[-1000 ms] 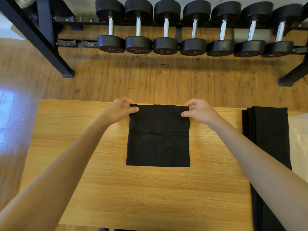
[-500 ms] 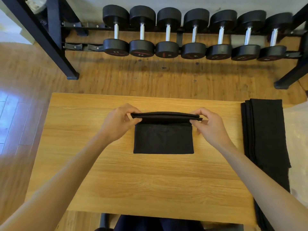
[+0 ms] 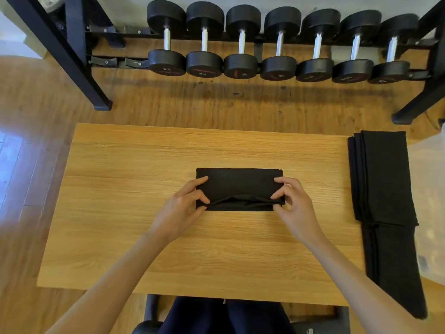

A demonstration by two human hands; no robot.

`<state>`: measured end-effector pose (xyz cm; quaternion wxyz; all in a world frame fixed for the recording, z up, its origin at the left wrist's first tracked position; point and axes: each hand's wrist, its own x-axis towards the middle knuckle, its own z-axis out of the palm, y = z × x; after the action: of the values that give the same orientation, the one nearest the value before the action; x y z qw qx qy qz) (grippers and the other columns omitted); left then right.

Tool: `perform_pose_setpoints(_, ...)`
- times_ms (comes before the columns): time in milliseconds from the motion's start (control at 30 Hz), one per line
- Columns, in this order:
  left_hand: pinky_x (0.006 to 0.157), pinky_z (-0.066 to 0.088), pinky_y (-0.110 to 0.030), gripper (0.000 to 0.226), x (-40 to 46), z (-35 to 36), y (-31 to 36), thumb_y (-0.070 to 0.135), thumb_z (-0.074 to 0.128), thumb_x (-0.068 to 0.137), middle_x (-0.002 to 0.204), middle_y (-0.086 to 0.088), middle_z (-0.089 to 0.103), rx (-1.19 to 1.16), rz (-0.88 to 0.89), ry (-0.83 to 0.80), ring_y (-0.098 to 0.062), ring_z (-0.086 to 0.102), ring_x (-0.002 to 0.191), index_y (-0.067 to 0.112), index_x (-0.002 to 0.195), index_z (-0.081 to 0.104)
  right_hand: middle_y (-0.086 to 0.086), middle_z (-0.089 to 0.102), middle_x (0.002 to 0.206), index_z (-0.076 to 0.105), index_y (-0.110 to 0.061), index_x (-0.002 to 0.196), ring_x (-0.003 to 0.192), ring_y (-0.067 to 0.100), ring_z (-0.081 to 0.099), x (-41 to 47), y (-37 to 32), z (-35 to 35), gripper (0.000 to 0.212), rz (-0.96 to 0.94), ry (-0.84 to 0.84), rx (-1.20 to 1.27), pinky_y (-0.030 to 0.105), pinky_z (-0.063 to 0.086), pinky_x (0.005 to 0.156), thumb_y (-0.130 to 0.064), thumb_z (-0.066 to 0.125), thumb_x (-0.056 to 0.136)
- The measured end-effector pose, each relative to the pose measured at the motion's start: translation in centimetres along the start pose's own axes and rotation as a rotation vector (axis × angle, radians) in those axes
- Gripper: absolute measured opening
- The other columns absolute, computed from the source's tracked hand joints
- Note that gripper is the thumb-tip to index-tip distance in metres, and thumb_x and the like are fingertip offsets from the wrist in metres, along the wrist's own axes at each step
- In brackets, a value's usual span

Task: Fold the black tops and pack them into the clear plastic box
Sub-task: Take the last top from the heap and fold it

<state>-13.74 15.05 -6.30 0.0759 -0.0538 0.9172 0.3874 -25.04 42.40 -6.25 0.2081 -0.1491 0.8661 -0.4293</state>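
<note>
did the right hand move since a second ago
Yes. The right hand came toward the person: it was at the top's far edge, farther up the table, and now pinches its near right corner.

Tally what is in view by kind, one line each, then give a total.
Dumbbells on the rack: 7
Folded black top pinched by the left hand and right hand: 1
Stack of black tops at the table's right edge: 1
Table: 1
Total: 10

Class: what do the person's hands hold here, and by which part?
Both hands, left hand and right hand, pinch the folded black top at its near edge's two corners.
</note>
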Motion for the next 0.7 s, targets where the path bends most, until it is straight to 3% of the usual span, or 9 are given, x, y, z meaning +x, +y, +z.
perform_pose_setpoints(100,0.096,0.052,-0.032,0.008,-0.1,0.2,-0.6,0.01,0.07,0.088,0.15,0.005,0.041,0.028,0.012,0.001,-0.014,0.052,0.128,0.017,0.093,0.068,-0.011,0.041,0.136,0.06,-0.014,0.085,0.133,0.007,0.038,-0.4,0.6,0.1,0.023,-0.028,-0.03,-0.068,0.014,0.032,0.108,0.008,0.065,0.083)
perform_pose_setpoints(167,0.094,0.053,-0.034,0.009,-0.1,0.3,-1.0,0.011,0.07,0.088,0.15,0.006,0.041,0.032,0.023,0.002,-0.011,0.053,0.125,0.017,0.093,0.068,-0.011,0.038,0.14,0.061,-0.014,0.088,0.132,0.003,0.038,-0.6,1.1,-0.1,0.02,-0.053,-0.042,-0.13,0.01,0.031,0.107,0.006,0.064,0.086)
perform_pose_setpoints(267,0.097,0.052,-0.036,0.012,-0.3,0.5,-1.4,0.01,0.069,0.088,0.152,0.007,0.039,0.058,0.034,-0.027,-0.007,0.047,0.13,0.019,0.096,0.067,-0.003,0.038,0.147,0.064,-0.014,0.098,0.128,0.008,0.043,-1.0,2.0,-0.1,0.02,-0.106,-0.063,-0.285,0.029,0.038,0.107,0.003,0.062,0.088)
perform_pose_setpoints(333,0.111,0.038,-0.036,0.012,-0.4,0.5,-1.7,0.011,0.068,0.087,0.152,0.008,0.041,0.102,0.067,-0.006,-0.01,0.032,0.143,0.021,0.093,0.069,0.004,0.043,0.145,0.068,-0.013,0.102,0.141,0.015,0.033,-1.2,2.5,0.1,0.029,-0.174,-0.018,-0.422,0.045,0.021,0.12,0.009,0.062,0.085)
perform_pose_setpoints(433,0.116,0.021,-0.028,0.021,-0.4,0.2,-1.0,0.014,0.054,0.086,0.144,0.006,0.051,0.145,0.125,0.17,-0.016,0.028,0.146,0.021,0.089,0.073,0.006,0.047,0.144,0.07,-0.013,0.106,0.144,0.02,0.029,-1.4,1.5,0.4,0.035,-0.201,0.125,-0.468,0.048,0.004,0.123,0.013,0.059,0.085)
perform_pose_setpoints(500,0.12,0.017,-0.028,0.032,0.3,0.7,0.6,0.005,0.049,0.09,0.146,0.001,0.05,0.103,0.111,0.237,-0.018,0.027,0.147,0.017,0.11,0.071,0.005,0.043,0.15,0.067,-0.012,0.118,0.147,0.021,0.025,-1.0,-0.2,1.4,0.038,-0.236,0.145,-0.458,0.048,0.002,0.123,0.008,0.055,0.089)
perform_pose_setpoints(600,0.124,0.01,-0.039,0.049,2.2,2.9,3.0,0.005,0.045,0.096,0.16,-0.004,0.028,0.155,0.057,0.192,-0.02,0.013,0.151,0.013,0.144,0.047,0.003,0.022,0.162,0.046,-0.018,0.144,0.151,0.025,0.009,0.2,-2.1,3.9,0.043,-0.27,0.072,-0.567,0.051,0.001,0.122,-0.013,0.041,0.102)
perform_pose_setpoints(700,0.124,0.008,-0.041,0.054,3.2,5.4,3.4,0.018,0.04,0.103,0.165,-0.004,0.007,0.302,0.004,0.127,-0.02,0.0,0.152,0.015,0.155,0.024,0.001,0.002,0.165,0.023,-0.024,0.155,0.152,0.026,-0.003,1.1,-2.3,5.9,0.053,-0.21,-0.04,-0.694,0.054,0.003,0.121,-0.038,0.031,0.105)
